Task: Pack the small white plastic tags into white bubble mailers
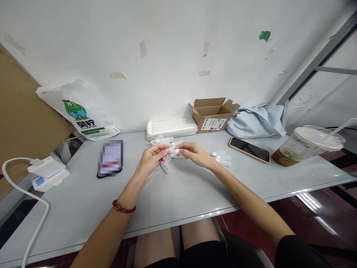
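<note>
My left hand [151, 160] and my right hand [195, 153] meet above the middle of the table, both with closed fingers. Between their fingertips is a small white plastic piece [174, 150] with what looks like a thin white loop; its exact kind is too small to make out. Several clear and white plastic pieces [161, 140] lie in a loose pile just behind and under the hands. A second small group of clear pieces [222, 158] rests on the table to the right of my right hand.
Behind the hands stand a stack of white trays [173, 127] and an open cardboard box [213, 119]. To the right are a light blue cloth bag [255, 122], a phone [249, 149] and a drink cup [297, 147]. Another phone [111, 158], a white bag [80, 111] and a cabled white device [50, 173] are left.
</note>
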A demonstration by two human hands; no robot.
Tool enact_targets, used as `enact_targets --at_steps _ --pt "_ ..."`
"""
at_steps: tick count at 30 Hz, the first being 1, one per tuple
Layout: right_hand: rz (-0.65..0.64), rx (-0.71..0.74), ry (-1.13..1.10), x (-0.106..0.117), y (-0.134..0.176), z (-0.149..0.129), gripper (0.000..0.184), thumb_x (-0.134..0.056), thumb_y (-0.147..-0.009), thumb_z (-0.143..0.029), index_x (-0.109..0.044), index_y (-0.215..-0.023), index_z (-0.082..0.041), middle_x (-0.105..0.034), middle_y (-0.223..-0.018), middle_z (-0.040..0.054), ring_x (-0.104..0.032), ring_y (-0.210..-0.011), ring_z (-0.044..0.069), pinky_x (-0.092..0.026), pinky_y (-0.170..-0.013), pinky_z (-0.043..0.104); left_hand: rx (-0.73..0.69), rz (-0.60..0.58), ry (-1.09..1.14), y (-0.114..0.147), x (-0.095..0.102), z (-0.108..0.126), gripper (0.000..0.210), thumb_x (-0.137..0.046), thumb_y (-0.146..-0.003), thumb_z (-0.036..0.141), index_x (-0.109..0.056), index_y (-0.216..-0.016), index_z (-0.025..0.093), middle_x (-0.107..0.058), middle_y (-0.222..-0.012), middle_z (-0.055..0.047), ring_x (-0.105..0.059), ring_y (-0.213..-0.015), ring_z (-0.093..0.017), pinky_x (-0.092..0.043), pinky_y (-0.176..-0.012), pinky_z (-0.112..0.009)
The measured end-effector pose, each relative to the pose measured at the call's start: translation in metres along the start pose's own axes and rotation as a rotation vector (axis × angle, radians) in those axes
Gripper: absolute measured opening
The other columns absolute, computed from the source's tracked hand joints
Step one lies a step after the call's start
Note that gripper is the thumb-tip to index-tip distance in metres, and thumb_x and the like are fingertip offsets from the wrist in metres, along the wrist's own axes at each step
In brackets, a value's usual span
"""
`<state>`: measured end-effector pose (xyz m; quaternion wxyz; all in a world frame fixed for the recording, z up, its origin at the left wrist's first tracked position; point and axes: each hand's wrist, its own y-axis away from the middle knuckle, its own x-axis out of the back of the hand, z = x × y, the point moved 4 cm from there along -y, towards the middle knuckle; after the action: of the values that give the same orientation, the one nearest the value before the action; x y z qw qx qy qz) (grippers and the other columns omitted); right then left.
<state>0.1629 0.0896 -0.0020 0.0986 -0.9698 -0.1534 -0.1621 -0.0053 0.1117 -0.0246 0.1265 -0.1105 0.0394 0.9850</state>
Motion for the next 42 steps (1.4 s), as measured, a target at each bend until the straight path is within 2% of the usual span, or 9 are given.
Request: enact_targets --at_steps 8,14,18,22,33,38,42 --pt "0.021 0.008 -0.015 0.0 0.0 -0.001 0.026 -0.05 -0.083 -0.031 -0.067 -0.091 -0.013 -0.063 -0.078 0.0022 -0.052 -0.066 0.011 -0.04 -0.064 0.024 -0.033 -0.007 -0.036 -0.001 0.001 0.001 0.032 -0.08 -0.061 0.031 -0.07 -0.085 0.013 -0.067 -0.066 -0.003 -0.045 -0.051 -0.006 -0.035 -0.048 -0.02" --pt "-0.016 0.005 0.005 0.0 0.0 -0.001 0.026 -0.051 -0.082 -0.03 -0.069 -0.091 -0.013 -0.066 -0.081 0.0031 -0.056 -0.075 0.013 -0.041 -0.069 0.025 -0.089 -0.041 -0.218 0.001 0.002 0.006 0.03 -0.077 -0.066 0.033 -0.068 -0.087 0.013 -0.071 -0.072 -0.006 -0.052 -0.056 -0.009 -0.039 -0.052 -0.022" --pt "-0.026 0.005 0.072 0.0 0.0 0.0 0.023 -0.052 -0.08 -0.028 -0.07 -0.083 -0.013 -0.063 -0.074 0.0013 -0.051 -0.067 0.011 -0.038 -0.064 0.024 -0.132 -0.091 -0.305 0.003 -0.001 0.008 0.029 -0.074 -0.067 0.034 -0.065 -0.085 0.014 -0.071 -0.071 -0.006 -0.057 -0.062 -0.013 -0.041 -0.053 -0.024" --pt "-0.029 -0.003 0.088 -0.001 0.001 -0.001 0.024 -0.052 -0.08 -0.027 -0.07 -0.082 -0.012 -0.062 -0.072 0.0011 -0.047 -0.063 0.01 -0.037 -0.062 0.024 -0.164 -0.105 -0.323 0.004 -0.003 0.007 0.027 -0.073 -0.068 0.035 -0.061 -0.083 0.016 -0.07 -0.069 -0.004 -0.057 -0.058 -0.013 -0.042 -0.053 -0.026" --pt "-0.051 -0.009 0.044 -0.003 0.001 0.001 0.025 -0.053 -0.08 -0.029 -0.07 -0.085 -0.012 -0.064 -0.073 0.0024 -0.051 -0.066 0.011 -0.039 -0.062 0.024 -0.079 -0.106 -0.281 0.006 -0.003 0.006 0.034 -0.074 -0.068 0.037 -0.053 -0.088 0.018 -0.072 -0.072 -0.004 -0.053 -0.055 -0.012 -0.043 -0.055 -0.027" --pt "0.002 -0.022 -0.002 0.006 0.002 -0.005 0.025 -0.054 -0.081 -0.032 -0.07 -0.086 -0.013 -0.062 -0.072 0.0014 -0.049 -0.063 0.01 -0.037 -0.059 0.023 -0.03 -0.079 -0.254 0.004 0.002 0.01 0.034 -0.07 -0.073 0.042 -0.06 -0.092 0.015 -0.072 -0.077 -0.007 -0.054 -0.057 -0.013 -0.044 -0.056 -0.028" --pt "0.007 -0.028 0.005 0.009 0.003 -0.006 0.025 -0.054 -0.081 -0.032 -0.069 -0.086 -0.013 -0.062 -0.073 0.0016 -0.051 -0.064 0.01 -0.038 -0.06 0.023 -0.022 -0.125 -0.283 0.005 0.0 0.009 0.032 -0.068 -0.074 0.044 -0.067 -0.086 0.014 -0.07 -0.076 -0.008 -0.053 -0.056 -0.012 -0.041 -0.051 -0.025"
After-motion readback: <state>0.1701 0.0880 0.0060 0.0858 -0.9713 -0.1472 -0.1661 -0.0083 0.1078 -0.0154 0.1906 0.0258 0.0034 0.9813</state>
